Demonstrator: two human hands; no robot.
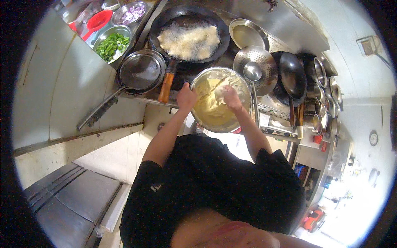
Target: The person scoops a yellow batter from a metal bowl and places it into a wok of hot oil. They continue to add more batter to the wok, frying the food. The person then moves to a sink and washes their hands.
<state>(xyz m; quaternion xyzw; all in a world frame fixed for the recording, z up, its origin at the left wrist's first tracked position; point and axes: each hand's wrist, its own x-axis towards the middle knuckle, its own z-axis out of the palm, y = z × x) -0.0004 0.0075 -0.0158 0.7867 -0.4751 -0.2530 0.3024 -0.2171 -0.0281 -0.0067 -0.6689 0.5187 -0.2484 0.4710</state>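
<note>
A round metal bowl [197,119] of thick pale-yellow batter [211,104] is in front of me, at the near edge of the stove. My left hand [187,98] grips its left rim, thumb up. Inside the bowl, my right hand [231,97] is down at the batter, its fingers coated and blurred. Whether the fingers hold a coated piece or only batter, I cannot tell. Just beyond the bowl, a black wok [156,40] with a wooden handle [166,87] holds bubbling oil and pale frying pieces [189,40].
Left of the wok are a dark frying pan [142,69], chopped green peppers [111,46] and chopped purple onion [133,14]. To the right sit a metal basin [248,34], a perforated strainer [266,68] with a ladle [252,71] on it, and another wok [292,74].
</note>
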